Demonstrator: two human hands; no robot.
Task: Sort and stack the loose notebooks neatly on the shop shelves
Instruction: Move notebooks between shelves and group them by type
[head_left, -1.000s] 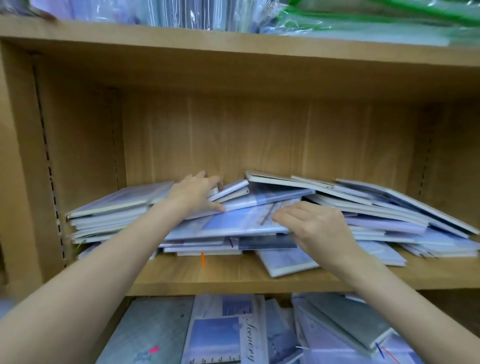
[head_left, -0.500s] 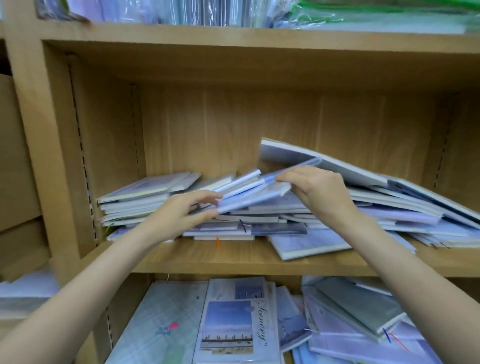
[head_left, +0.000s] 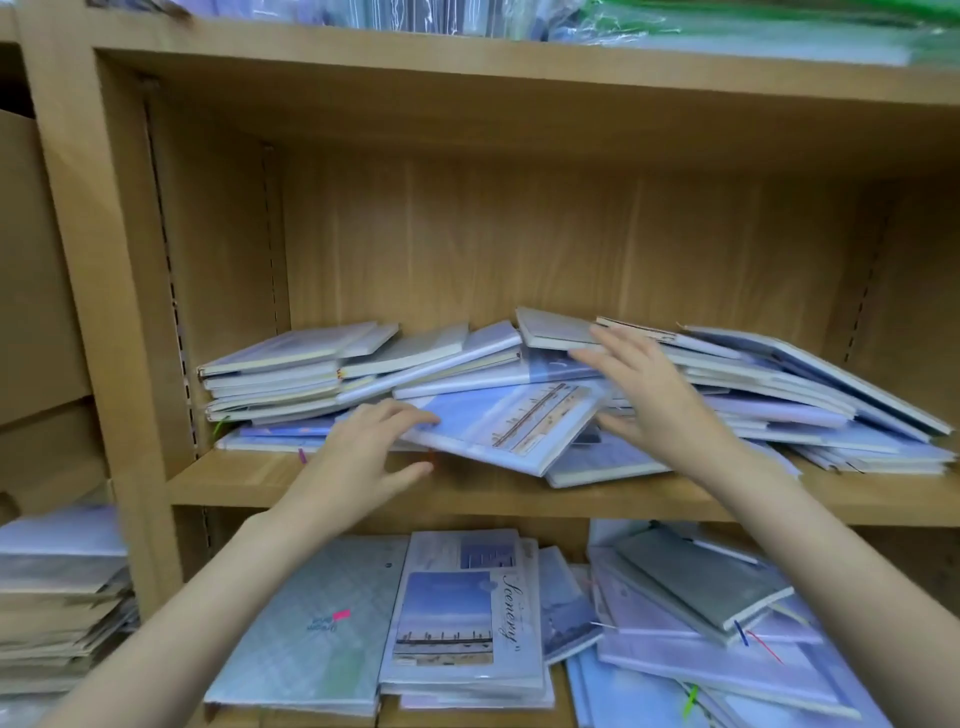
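A messy pile of loose notebooks (head_left: 291, 374) covers the middle shelf (head_left: 467, 491), leaning stacks on the left and right. A blue notebook with a pier picture (head_left: 509, 426) lies tilted on top at the front, its near corner jutting over the shelf edge. My left hand (head_left: 369, 452) has its fingers spread, the fingertips touching that notebook's left corner and the thumb apart below it. My right hand (head_left: 654, 395) hovers with straight, spread fingers at the notebook's right edge, over the right stack (head_left: 779, 400). Neither hand grips anything.
The shelf below holds more notebooks, among them a "Scenery" pack (head_left: 462, 608) and a grey notebook (head_left: 696, 582). Wrapped goods (head_left: 467, 15) fill the top shelf. A wooden upright (head_left: 104, 312) bounds the left side, with paper stacks (head_left: 57, 597) beside it.
My right hand has let down the notebooks it was lifting and opened. My left hand has released the blue notebook, which now lies tilted at the front of the pile.
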